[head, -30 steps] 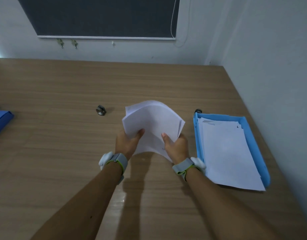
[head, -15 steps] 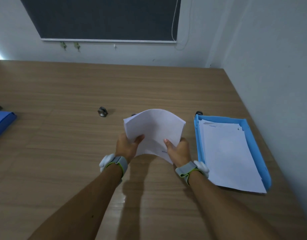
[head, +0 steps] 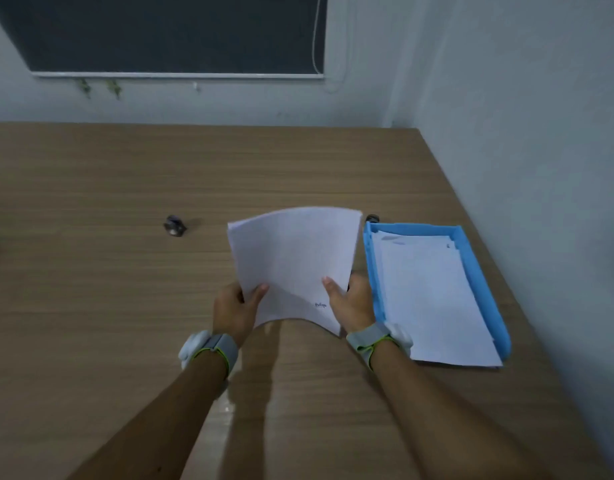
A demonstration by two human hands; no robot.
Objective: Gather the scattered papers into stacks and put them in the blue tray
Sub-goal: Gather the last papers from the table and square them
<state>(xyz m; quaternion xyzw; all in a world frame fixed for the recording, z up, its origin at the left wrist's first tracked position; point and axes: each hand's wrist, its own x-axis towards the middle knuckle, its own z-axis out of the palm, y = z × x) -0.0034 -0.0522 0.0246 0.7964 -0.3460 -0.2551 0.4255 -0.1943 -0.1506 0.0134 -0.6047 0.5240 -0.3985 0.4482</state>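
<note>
I hold a stack of white papers [head: 293,258] above the wooden table [head: 90,289], bowed upward along its length. My left hand [head: 236,308] grips its near left edge and my right hand [head: 350,303] grips its near right edge, thumbs on top. The blue tray [head: 480,268] lies just to the right of the stack, against the wall. White sheets [head: 433,296] lie inside the tray and stick out over its open near end.
A small dark binder clip [head: 174,226] sits on the table left of the papers. Another small dark object [head: 372,218] lies at the tray's far left corner. The grey wall [head: 541,168] runs along the table's right edge.
The fanned papers have been squared into a neater stack and shifted right, closer to the tray. Both hands moved with it.
</note>
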